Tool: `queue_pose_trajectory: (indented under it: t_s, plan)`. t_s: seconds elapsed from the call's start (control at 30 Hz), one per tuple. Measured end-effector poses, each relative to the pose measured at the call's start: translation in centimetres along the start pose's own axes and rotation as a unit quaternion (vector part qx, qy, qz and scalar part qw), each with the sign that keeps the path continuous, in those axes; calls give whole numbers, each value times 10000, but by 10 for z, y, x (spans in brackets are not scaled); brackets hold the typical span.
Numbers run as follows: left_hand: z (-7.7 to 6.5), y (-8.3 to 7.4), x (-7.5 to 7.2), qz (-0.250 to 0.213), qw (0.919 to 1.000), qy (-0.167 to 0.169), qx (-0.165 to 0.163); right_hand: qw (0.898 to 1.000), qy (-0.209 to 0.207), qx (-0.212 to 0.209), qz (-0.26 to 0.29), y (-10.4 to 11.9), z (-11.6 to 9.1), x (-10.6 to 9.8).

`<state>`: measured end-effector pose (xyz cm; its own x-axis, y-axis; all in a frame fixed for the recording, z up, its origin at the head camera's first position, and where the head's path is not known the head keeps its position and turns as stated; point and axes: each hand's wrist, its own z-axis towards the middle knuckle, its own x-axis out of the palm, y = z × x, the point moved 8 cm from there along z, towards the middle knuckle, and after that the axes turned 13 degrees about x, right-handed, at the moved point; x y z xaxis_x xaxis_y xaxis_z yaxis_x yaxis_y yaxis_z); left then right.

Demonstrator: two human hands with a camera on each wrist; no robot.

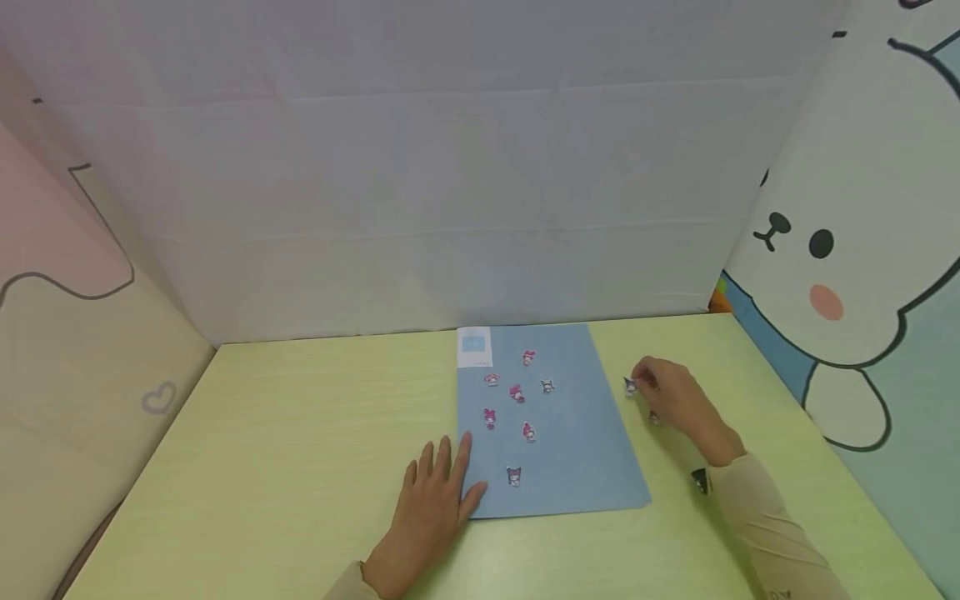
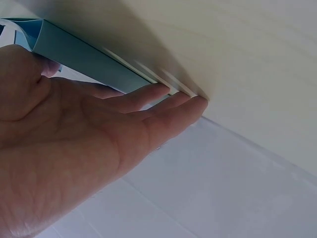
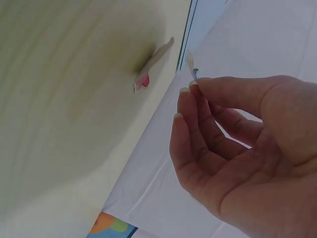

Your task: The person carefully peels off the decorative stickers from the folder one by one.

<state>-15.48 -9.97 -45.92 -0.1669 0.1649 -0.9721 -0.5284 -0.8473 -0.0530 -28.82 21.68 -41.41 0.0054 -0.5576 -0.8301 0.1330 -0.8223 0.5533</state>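
My right hand (image 1: 672,398) pinches a small cartoon sticker (image 1: 630,387) between thumb and fingertips, just right of a blue folder (image 1: 577,450). In the right wrist view the pinched sticker shows edge-on above the fingertips. Spread out flat, my left hand (image 1: 429,508) rests at the folder's lower left edge, its thumb on the cover and its other fingers along the side. Several pink and dark character stickers, such as a pink one (image 1: 490,418) and a dark-eared one (image 1: 513,476), lie on the cover. A white label (image 1: 475,347) fills its top left corner.
Under my right hand another sticker (image 1: 654,417) lies on the pale yellow table (image 1: 300,433); in the right wrist view it is curled. A dark sticker (image 1: 700,481) is beside my right sleeve. A white wall (image 1: 405,208) rises behind the table, with cartoon-printed panels on both sides.
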Motion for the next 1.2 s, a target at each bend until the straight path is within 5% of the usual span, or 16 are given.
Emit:
queue_pose_trajectory:
  t_s: [0.2,0.83,1.2]
  plan:
    - [-1,-2,-3,52,9996,-220,164,9997,135,182,-43,-9,1,2]
    - [0,-2,-7,-93,9998,154,-53,9982,256,497,-219,-17,-1,5]
    - [0,-2,-6,-72,9999,95,-13,9979,264,507,-298,-18,-1,6]
